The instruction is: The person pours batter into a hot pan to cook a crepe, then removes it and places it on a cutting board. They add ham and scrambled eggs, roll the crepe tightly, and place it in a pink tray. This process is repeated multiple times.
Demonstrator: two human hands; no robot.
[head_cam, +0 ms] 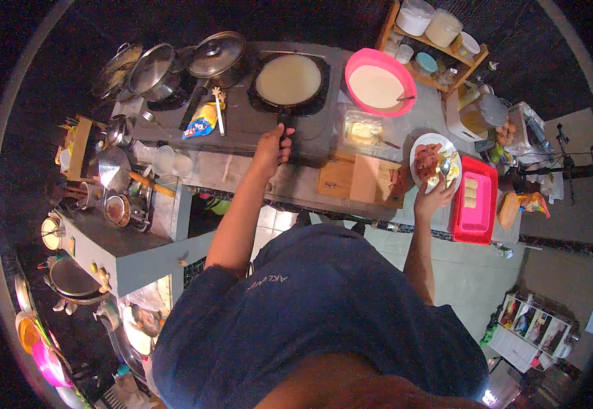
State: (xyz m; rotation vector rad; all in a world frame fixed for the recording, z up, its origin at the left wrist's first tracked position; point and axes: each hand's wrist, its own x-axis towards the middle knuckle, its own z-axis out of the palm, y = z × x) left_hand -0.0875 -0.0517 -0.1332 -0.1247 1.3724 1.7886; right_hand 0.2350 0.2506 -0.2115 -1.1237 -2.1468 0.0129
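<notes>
My left hand (pixel 275 148) is closed around the handle of a frying pan (pixel 288 81) on the stove. A thin, pale layer of batter or pancake covers the pan's bottom. At the right, my right hand (pixel 435 197) touches the near edge of a white plate (pixel 416 174), its fingers by a spoon (pixel 445 165); whether they grip either cannot be told. Sliced reddish meat (pixel 427 159) and pale yellow pieces lie on that plate. Beyond it stands a pink bowl (pixel 351 84) of pale batter with a utensil in it.
A clear container (pixel 363 130) with a yellow spread is behind a wooden board (pixel 334 179). Rolled pieces (pixel 471 193) lie in a red tray (pixel 487 225). Lidded pots (pixel 217 59), a fork (pixel 155 122) and a blue-yellow packet (pixel 203 121) occupy the left. A wooden shelf (pixel 467 71) holds jars.
</notes>
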